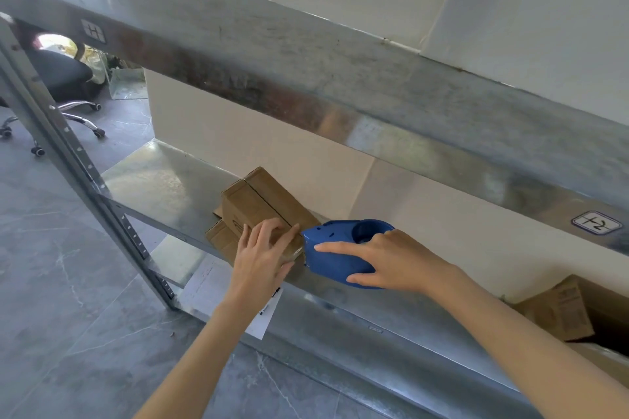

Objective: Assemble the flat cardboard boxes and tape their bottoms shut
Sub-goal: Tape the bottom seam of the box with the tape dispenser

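Observation:
A small brown cardboard box (262, 204) stands folded up on the metal shelf (160, 183), with flat cardboard pieces (219, 238) under it. My left hand (262, 255) presses flat on the box's near end, fingers spread over a strip of clear tape. My right hand (384, 262) grips a blue tape dispenser (337, 248) whose front edge touches the box's near right corner. The tape stretches from the dispenser under my left fingers.
A metal shelf beam (340, 95) crosses overhead, close above the work spot. An upright post (85, 173) stands at left. More cardboard boxes (561, 313) lie at the right. A white paper sheet (265, 316) hangs below the shelf edge. An office chair (64, 88) sits far left.

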`<state>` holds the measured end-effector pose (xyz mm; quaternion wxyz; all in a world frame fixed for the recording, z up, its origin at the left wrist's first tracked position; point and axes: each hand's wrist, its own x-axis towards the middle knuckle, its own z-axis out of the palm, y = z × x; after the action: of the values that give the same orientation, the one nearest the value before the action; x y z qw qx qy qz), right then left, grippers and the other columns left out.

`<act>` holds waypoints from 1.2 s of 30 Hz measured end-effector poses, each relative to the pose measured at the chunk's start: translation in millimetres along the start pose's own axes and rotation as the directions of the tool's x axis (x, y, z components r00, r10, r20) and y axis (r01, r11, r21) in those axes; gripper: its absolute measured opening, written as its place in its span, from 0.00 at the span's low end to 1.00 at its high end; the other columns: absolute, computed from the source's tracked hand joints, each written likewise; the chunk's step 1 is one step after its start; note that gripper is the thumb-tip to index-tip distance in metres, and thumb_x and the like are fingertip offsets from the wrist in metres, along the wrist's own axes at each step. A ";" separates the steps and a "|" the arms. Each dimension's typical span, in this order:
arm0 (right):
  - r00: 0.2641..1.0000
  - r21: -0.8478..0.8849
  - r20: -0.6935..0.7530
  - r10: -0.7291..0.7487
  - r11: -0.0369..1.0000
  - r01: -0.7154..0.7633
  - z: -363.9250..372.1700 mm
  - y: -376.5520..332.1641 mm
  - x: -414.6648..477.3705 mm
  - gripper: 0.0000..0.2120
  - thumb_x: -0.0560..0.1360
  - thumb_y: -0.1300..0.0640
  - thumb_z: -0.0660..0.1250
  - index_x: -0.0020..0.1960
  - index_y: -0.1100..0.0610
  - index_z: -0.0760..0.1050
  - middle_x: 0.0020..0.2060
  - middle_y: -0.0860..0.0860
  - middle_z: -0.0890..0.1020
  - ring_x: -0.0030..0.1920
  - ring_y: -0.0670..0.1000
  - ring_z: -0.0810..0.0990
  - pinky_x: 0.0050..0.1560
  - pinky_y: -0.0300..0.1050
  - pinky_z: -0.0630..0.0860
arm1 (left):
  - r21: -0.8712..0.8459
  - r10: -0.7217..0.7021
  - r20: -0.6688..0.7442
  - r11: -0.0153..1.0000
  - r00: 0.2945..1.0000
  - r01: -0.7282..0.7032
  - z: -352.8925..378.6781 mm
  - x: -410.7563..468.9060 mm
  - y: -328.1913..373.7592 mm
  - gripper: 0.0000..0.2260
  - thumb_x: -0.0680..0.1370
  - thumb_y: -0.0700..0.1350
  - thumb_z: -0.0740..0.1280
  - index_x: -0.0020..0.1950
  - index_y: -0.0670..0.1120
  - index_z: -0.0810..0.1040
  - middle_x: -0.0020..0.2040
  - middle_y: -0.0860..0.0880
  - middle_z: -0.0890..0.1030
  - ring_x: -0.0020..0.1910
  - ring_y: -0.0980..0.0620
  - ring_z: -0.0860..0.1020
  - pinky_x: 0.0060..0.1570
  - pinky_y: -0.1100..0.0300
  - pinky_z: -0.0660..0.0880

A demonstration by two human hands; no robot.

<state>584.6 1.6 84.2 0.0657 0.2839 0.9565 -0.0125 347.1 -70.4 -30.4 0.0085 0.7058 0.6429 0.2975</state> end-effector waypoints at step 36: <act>0.997 0.149 0.049 0.052 0.987 -0.058 -1.3 48.2 16.3 0.33 0.75 0.43 0.63 0.70 0.21 0.49 0.29 0.45 0.72 0.31 0.46 0.69 0.35 0.35 0.69 | -0.404 0.040 0.216 0.913 0.976 0.051 -19.5 5.4 -40.9 0.27 0.70 0.37 0.76 0.67 0.50 0.75 0.76 0.61 0.64 0.78 0.59 0.54 0.75 0.47 0.60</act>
<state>597.2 50.9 83.9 0.0659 0.3140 0.9429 -0.0894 301.8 -65.6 -28.3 0.2271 0.7151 0.5638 0.3452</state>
